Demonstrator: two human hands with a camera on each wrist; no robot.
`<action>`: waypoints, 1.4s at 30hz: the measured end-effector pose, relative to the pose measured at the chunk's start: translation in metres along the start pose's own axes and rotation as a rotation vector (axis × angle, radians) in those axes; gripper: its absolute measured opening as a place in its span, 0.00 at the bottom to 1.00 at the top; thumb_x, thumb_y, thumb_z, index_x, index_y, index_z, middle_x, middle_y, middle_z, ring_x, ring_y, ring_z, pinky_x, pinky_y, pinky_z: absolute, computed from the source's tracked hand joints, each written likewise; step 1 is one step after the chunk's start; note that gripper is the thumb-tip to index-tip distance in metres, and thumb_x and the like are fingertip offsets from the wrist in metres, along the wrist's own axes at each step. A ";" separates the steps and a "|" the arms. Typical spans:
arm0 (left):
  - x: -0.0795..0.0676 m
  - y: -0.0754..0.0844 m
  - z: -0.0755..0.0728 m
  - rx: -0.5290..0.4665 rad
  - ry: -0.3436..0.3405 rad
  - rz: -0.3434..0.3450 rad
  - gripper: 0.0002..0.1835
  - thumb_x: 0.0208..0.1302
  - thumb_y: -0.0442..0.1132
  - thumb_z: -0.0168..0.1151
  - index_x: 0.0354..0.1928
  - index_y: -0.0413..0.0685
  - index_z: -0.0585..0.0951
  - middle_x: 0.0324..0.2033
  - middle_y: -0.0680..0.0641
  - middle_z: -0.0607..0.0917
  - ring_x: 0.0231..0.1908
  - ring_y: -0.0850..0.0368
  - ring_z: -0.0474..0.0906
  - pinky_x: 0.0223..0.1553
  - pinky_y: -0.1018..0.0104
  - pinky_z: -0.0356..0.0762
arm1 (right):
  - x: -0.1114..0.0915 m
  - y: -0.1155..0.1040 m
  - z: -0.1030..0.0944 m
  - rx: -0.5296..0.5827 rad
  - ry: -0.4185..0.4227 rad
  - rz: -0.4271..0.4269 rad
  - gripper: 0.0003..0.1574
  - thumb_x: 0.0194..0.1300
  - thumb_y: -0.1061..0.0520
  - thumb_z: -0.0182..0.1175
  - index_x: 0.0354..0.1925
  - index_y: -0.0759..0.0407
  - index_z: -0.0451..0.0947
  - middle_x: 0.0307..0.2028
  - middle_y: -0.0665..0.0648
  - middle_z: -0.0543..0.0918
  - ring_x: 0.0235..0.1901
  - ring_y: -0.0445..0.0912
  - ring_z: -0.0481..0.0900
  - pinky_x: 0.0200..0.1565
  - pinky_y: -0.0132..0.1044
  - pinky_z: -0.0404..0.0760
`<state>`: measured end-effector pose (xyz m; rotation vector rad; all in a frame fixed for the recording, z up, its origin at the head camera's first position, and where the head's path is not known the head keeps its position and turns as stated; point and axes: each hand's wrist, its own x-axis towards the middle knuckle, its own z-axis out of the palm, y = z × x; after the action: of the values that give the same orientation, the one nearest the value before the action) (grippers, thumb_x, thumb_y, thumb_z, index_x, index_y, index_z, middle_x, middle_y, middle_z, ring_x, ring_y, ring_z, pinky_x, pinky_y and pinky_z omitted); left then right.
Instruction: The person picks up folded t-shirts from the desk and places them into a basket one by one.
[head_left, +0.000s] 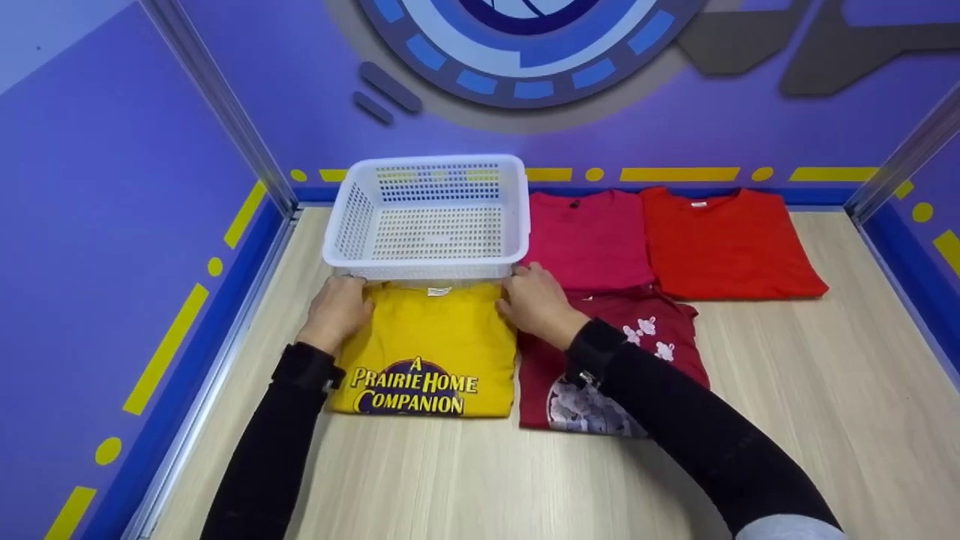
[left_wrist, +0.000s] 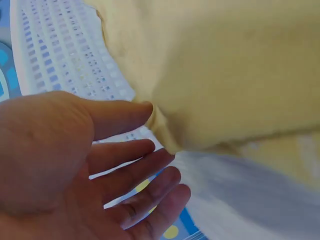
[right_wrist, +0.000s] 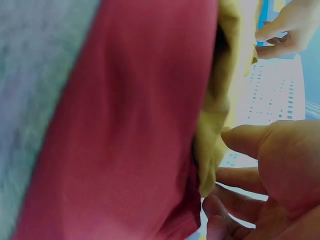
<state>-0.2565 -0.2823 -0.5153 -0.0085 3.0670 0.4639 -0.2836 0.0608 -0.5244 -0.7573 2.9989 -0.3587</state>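
A folded yellow T-shirt (head_left: 435, 322) with printed lettering lies on the table in front of a white plastic basket (head_left: 424, 271). My left hand (head_left: 336, 309) is at its top left corner; in the left wrist view, the thumb and fingertips (left_wrist: 146, 110) pinch the bunched edge. At the top right corner, my right hand (head_left: 538, 304) pinches the yellow cloth (right_wrist: 212, 145) between thumb and fingers, seen in the right wrist view. Beneath the right wrist lies a folded dark red T-shirt (head_left: 536, 382) with a pale print, beside the yellow one.
Behind the dark red shirt lies a folded pink T-shirt (head_left: 589, 240), touching the basket's right side. A folded bright red T-shirt (head_left: 727, 247) lies to its right. Printed purple panels (head_left: 112, 247) wall in the wooden table (head_left: 442, 480) at the left, back and right.
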 end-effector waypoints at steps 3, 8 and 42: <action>0.002 -0.003 0.003 -0.024 -0.021 -0.003 0.21 0.76 0.38 0.66 0.67 0.38 0.84 0.65 0.29 0.84 0.67 0.29 0.78 0.67 0.34 0.78 | 0.004 -0.002 0.005 -0.021 -0.021 0.001 0.19 0.79 0.46 0.67 0.49 0.61 0.90 0.53 0.66 0.89 0.52 0.64 0.80 0.60 0.57 0.82; 0.004 -0.006 0.008 -0.033 -0.022 0.029 0.20 0.75 0.38 0.65 0.62 0.34 0.86 0.62 0.28 0.84 0.66 0.27 0.77 0.70 0.34 0.75 | 0.010 -0.005 0.009 -0.009 -0.051 -0.002 0.21 0.79 0.49 0.67 0.59 0.63 0.88 0.55 0.69 0.89 0.56 0.67 0.82 0.65 0.59 0.82; -0.015 -0.009 -0.020 -0.240 -0.007 0.046 0.15 0.81 0.40 0.60 0.60 0.40 0.85 0.58 0.35 0.87 0.52 0.39 0.81 0.55 0.47 0.80 | -0.002 -0.014 -0.013 0.193 0.074 0.062 0.19 0.73 0.55 0.68 0.23 0.54 0.78 0.22 0.54 0.71 0.30 0.54 0.79 0.34 0.48 0.81</action>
<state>-0.2423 -0.2968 -0.4981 0.0557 2.9888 0.8297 -0.2763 0.0525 -0.5089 -0.6466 2.9882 -0.6753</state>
